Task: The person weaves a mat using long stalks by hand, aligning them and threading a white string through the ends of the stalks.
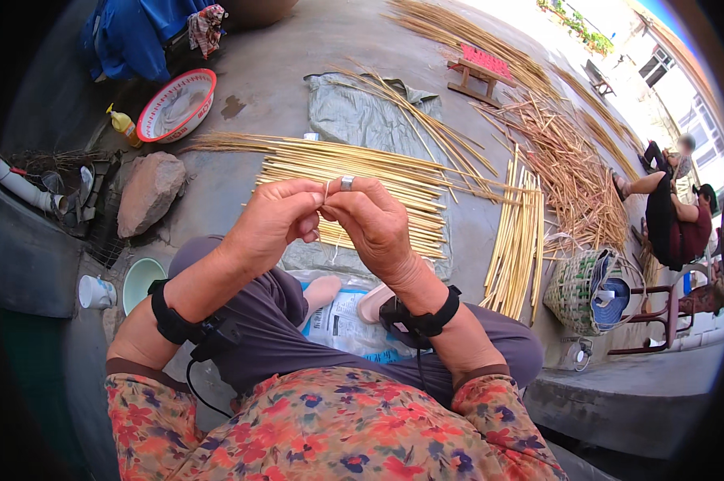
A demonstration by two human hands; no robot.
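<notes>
My left hand [275, 212] and my right hand [372, 223] meet in front of me, fingertips nearly touching. Both are closed in a pinch on a thin white string [326, 191], part of which shows between the fingertips. A wide metal ring sits on a finger of my right hand. Just beyond and below the hands lies a row of peeled yellow stalks [298, 164], laid side by side, with white string [335, 250] hanging or lying over it. How the string runs behind my fingers is hidden.
A grey-green sheet [338, 112] lies under the stalks. More yellow stalks [513, 240] and a heap of reddish stalks [578, 176] are to the right, near a woven basket [578, 293]. At left are a rock [149, 192] and a red-rimmed basin [206, 84]. People sit far right.
</notes>
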